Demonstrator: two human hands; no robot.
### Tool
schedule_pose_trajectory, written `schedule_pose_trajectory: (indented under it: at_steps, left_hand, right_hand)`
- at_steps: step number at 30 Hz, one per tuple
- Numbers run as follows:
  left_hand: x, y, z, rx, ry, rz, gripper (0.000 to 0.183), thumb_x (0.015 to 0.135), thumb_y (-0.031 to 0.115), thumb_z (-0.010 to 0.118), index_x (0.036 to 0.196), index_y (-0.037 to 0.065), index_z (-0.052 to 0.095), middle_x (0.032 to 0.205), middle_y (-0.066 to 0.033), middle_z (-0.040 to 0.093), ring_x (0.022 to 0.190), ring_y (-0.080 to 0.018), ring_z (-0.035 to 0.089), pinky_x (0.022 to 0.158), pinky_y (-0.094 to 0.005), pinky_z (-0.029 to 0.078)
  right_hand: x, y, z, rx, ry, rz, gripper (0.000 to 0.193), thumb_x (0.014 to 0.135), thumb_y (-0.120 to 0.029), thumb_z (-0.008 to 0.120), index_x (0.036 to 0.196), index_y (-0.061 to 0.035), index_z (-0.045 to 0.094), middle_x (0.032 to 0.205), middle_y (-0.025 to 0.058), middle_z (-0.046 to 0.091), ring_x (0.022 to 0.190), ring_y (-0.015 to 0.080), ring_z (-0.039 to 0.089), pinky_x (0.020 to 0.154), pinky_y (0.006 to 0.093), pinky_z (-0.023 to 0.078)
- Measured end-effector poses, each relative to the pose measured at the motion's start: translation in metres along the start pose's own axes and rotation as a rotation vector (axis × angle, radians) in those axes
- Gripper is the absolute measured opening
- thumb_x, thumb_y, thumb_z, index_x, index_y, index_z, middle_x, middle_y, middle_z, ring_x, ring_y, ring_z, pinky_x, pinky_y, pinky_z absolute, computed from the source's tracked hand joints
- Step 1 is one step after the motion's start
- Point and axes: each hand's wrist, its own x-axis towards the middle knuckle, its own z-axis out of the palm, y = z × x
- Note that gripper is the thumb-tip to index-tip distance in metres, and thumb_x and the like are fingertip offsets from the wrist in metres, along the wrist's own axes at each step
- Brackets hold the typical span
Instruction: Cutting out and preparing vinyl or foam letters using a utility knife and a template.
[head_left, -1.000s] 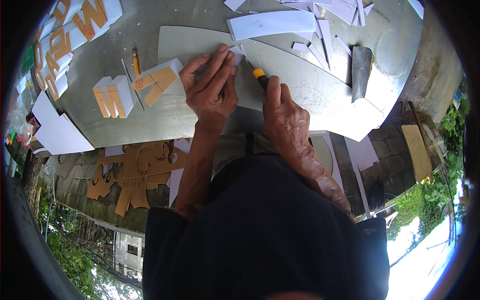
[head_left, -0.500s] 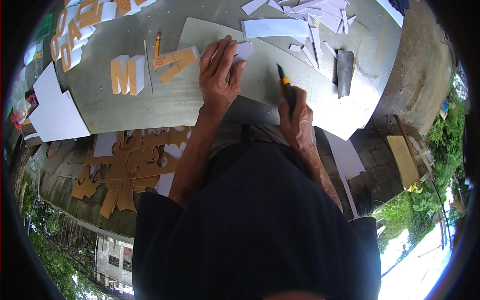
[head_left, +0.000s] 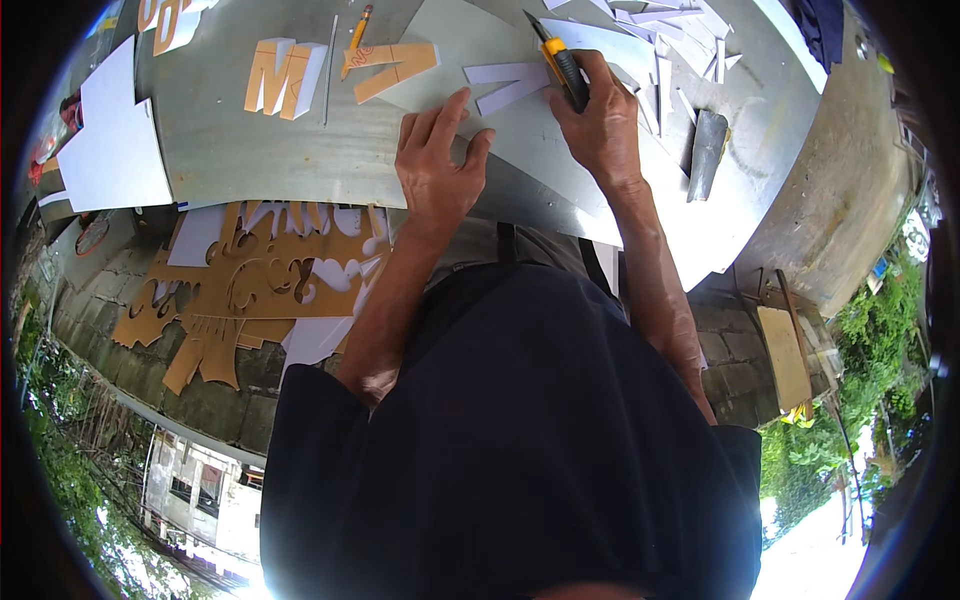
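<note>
My right hand [head_left: 603, 125] is closed around a black and yellow utility knife [head_left: 565, 72], its blade tip pointing up and left above the table. My left hand [head_left: 440, 155] is open, with thumb and fingers apart and nothing in it, over the near side of the grey sheet [head_left: 425, 45]. Between the hands, slightly farther off, lies a white V-shaped cutout [head_left: 497, 75], its right end close to the knife hand. Beyond my left fingers is a tan-faced angular letter piece [head_left: 400, 75]. A tan-faced, white-sided letter block [head_left: 285, 80] stands to its left.
A pencil [head_left: 358, 40] and a thin rod [head_left: 330, 75] lie left of centre on the metal table [head_left: 210, 150]. White scraps [head_left: 690, 45] cover the far right, with a dark curved piece [head_left: 708, 155] nearer. Below the table edge at left are brown cut-out sheets [head_left: 240, 280].
My left hand has come off the white cutout, which now shows whole. My right hand has moved farther out with the knife, toward the cutout. The whole view has shifted.
</note>
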Motion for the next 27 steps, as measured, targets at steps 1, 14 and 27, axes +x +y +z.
schedule_pose_trajectory:
  at_steps: [1, 14, 27]
  left_hand:
    - [0.002, 0.000, 0.003, 0.002, 0.007, -0.009, 0.053, 0.072, 0.006, 0.084, 0.122, 0.003, 0.069, 0.094, -0.0071, 0.070, 0.083, -0.0252, 0.064, 0.078, -0.0388, 0.052]
    - [0.021, -0.012, 0.020, 0.109, -0.041, 0.135, 0.033, 0.074, 0.003, 0.082, 0.105, 0.015, 0.076, 0.105, -0.0008, 0.067, 0.093, -0.0249, 0.062, 0.086, -0.0392, 0.052]
    - [0.036, -0.013, -0.004, -0.078, -0.345, 0.298, 0.055, 0.073, -0.023, 0.060, 0.116, 0.010, 0.072, 0.119, -0.0052, 0.069, 0.115, -0.0261, 0.062, 0.089, -0.0361, 0.057]
  right_hand:
    - [0.002, 0.000, 0.003, -0.041, 0.019, -0.100, 0.037, 0.084, -0.007, 0.075, 0.116, -0.0042, 0.057, 0.099, 0.0181, 0.070, 0.081, 0.0360, 0.073, 0.072, 0.0433, 0.057]
    - [0.005, 0.010, 0.001, -0.186, -0.038, -0.185, 0.032, 0.088, -0.018, 0.077, 0.118, -0.0135, 0.065, 0.092, 0.0159, 0.075, 0.080, 0.0367, 0.074, 0.072, 0.0447, 0.060]
    - [-0.025, 0.023, -0.020, -0.190, 0.104, 0.054, 0.021, 0.094, -0.017, 0.068, 0.104, -0.0037, 0.057, 0.076, 0.0188, 0.070, 0.068, 0.0367, 0.072, 0.062, 0.0470, 0.056]
